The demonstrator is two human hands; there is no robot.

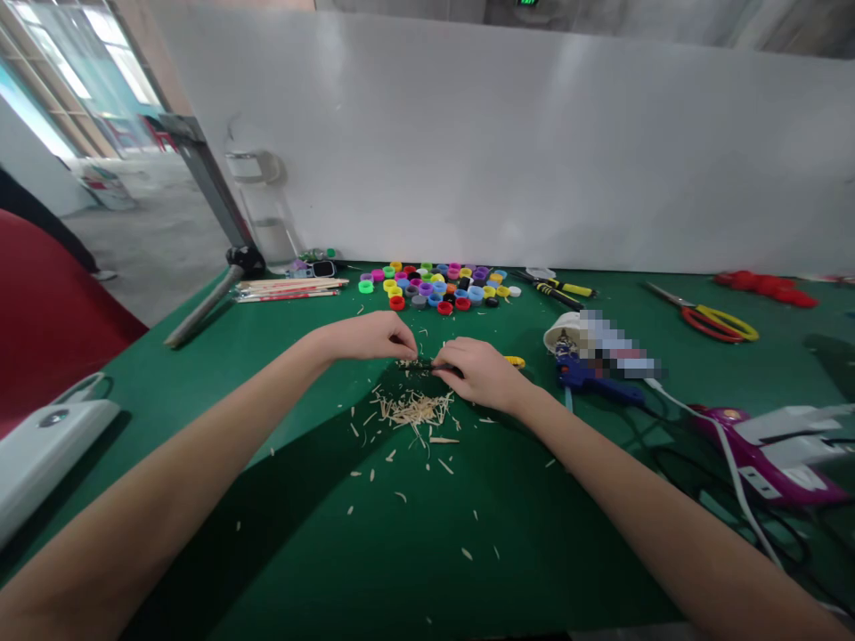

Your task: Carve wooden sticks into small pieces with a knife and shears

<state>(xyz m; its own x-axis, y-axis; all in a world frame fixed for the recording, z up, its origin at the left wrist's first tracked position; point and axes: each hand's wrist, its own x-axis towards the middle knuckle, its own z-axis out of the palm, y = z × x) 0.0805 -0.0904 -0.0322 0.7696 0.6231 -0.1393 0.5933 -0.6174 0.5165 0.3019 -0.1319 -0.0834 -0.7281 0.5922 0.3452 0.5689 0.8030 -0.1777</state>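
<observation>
My left hand (382, 338) hovers over the table, thumb and fingertips pinched together. What it holds, if anything, is hidden. Just to its right, my right hand (482, 372) has its fingers closed on a dark narrow tool (427, 366) lying low among small pale chips. A yellow end piece (515, 361) shows past the right hand; I cannot tell whether it belongs to that tool. Nearer to me, a pile of thin wood splinters (415, 409) lies on the green table (427, 543), with loose slivers scattered around it.
Colourful bottle caps (437, 289) are spread behind my hands. Bundled wooden sticks (290, 289) lie back left. On the right are black-yellow pliers (561, 292), a white cup (561, 331), a blue glue gun (594, 381), scissors (718, 320) and a purple power strip (768, 458) with cables.
</observation>
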